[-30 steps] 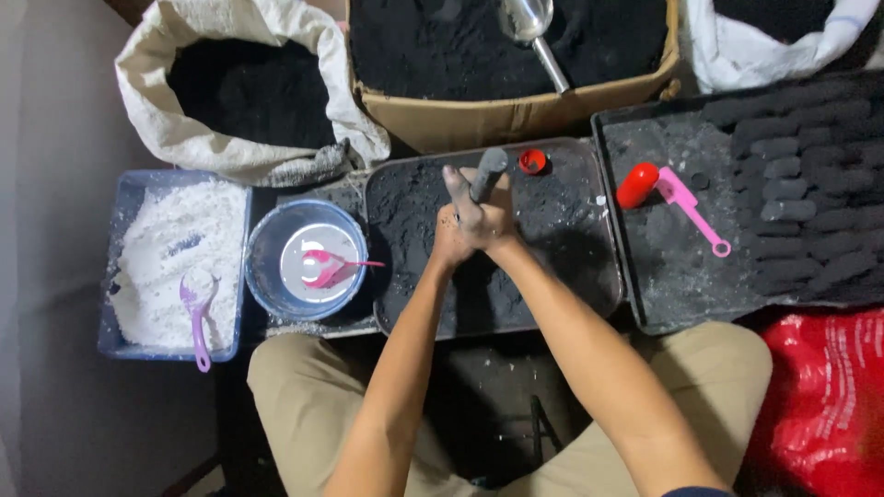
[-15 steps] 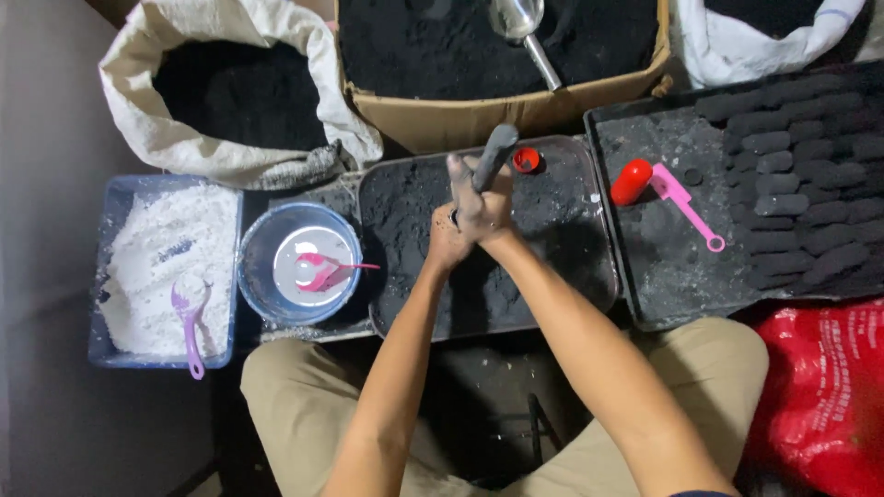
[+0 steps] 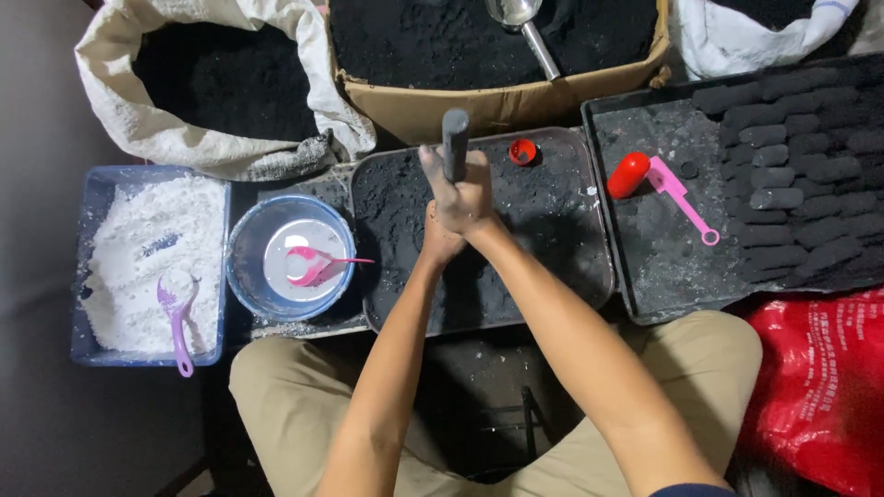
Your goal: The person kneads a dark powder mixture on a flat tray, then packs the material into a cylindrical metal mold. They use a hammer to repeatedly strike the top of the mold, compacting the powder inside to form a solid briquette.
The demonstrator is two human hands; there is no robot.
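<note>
Hands (image 3: 458, 207) grip rod (image 3: 455, 140) — tray (image 3: 589, 290) of black powder.

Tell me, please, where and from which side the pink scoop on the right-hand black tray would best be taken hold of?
Probably by the thin handle of the pink scoop, just above its ring end, coming from above: it lies flat on the black tray, the handle slanting free toward the person, while its head sits against the red capsule.

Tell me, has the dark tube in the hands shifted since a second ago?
Yes. The dark tube swung from leaning toward the red cap to nearly upright, farther left of it.
</note>
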